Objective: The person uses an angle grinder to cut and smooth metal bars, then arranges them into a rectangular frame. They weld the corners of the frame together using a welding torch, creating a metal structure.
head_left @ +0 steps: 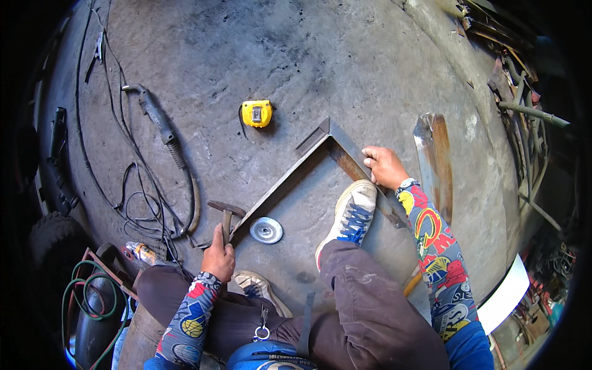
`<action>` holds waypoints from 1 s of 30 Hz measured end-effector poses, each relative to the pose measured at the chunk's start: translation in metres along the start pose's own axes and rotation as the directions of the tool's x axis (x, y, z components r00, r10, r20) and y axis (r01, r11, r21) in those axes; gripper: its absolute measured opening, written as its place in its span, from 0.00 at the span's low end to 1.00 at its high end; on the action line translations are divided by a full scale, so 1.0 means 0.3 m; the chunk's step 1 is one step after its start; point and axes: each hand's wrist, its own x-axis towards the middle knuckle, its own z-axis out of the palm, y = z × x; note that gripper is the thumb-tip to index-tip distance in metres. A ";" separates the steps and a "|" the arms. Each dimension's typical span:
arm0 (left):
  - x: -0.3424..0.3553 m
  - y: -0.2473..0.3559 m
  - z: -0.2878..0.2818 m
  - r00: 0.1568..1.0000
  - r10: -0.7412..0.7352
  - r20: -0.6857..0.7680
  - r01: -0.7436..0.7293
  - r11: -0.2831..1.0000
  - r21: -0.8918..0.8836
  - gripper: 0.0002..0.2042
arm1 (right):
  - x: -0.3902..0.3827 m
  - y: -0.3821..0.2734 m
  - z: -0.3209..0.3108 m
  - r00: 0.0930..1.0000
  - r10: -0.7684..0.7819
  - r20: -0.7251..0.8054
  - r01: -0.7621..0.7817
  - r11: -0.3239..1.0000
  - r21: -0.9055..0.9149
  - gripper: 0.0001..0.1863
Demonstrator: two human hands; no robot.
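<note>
A person sits low on a grey concrete floor (pixel 277 55) that looks rough and has dark stains.

The left hand (pixel 218 258) is curled tight around the handle of a hammer (pixel 226 213). The hammer has a dark metal head and stands up from the fist. Its head is just beside the lower end of one metal bar.

Two long, flat metal bars make a pointed corner, like an upside-down letter V. This metal frame (pixel 311 154) lies flat on the floor in front of the person. It is grey with rusty brown patches. The right hand (pixel 383 165) presses down on the right bar near the corner, with the fingers bent over its edge. A white shoe with blue laces (pixel 350 216) stands on the same bar, just below that hand.

A round, shiny grinding disc (pixel 266 230) lies on the floor inside the V, near the hammer. A small yellow tape measure (pixel 256 113) with a square shape and a dark label patch in the middle sits above the frame, well apart from it.

To the left, a long tool with a ribbed grip (pixel 161 126) lies among thin black cables (pixel 132 197). A loose rusty metal piece (pixel 435 157) lies to the right of the frame. A green hose (pixel 80 293) curls at the lower left. The sleeves are bright with red, yellow and blue pictures.
</note>
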 end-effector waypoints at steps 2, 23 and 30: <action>0.002 0.002 -0.002 1.000 -0.021 0.002 0.021 1.000 -0.005 0.32 | 0.001 -0.003 0.001 0.998 0.069 0.009 -0.070 0.997 0.038 0.09; 0.009 -0.036 0.027 1.000 0.001 0.004 -0.001 0.998 -0.059 0.32 | 0.015 0.009 -0.005 0.995 -0.103 0.008 0.101 0.955 -0.279 0.13; 0.005 -0.030 0.029 0.999 -0.044 0.004 0.045 0.995 -0.090 0.31 | 0.021 0.010 -0.010 0.992 -0.124 0.030 0.127 0.947 -0.296 0.14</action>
